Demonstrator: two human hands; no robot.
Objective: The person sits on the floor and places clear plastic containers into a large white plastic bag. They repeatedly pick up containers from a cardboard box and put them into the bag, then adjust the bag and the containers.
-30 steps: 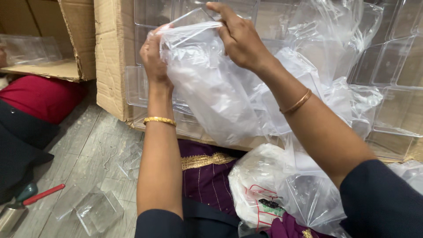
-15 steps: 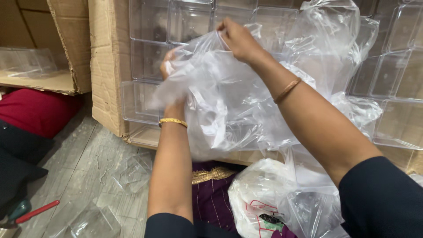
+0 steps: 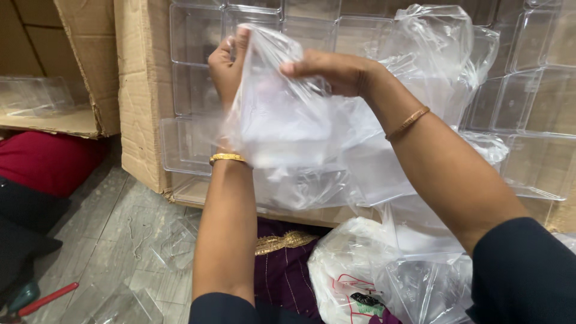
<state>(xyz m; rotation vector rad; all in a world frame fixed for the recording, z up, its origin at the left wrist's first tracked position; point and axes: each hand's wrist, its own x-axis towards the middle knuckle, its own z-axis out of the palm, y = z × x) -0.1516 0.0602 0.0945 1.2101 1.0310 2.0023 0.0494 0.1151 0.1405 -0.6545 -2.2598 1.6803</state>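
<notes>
Both hands (image 3: 282, 69) now closer together, pinching clear plastic bag (image 3: 282, 126) (contents blurred, fingertips partly veiled).

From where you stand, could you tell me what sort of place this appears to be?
Probably a packing or storage area. A large cardboard carton holds stacked clear plastic boxes, both hands, left and right, pull open a clear plastic bag, and more bags lie on the tiled floor.
</notes>
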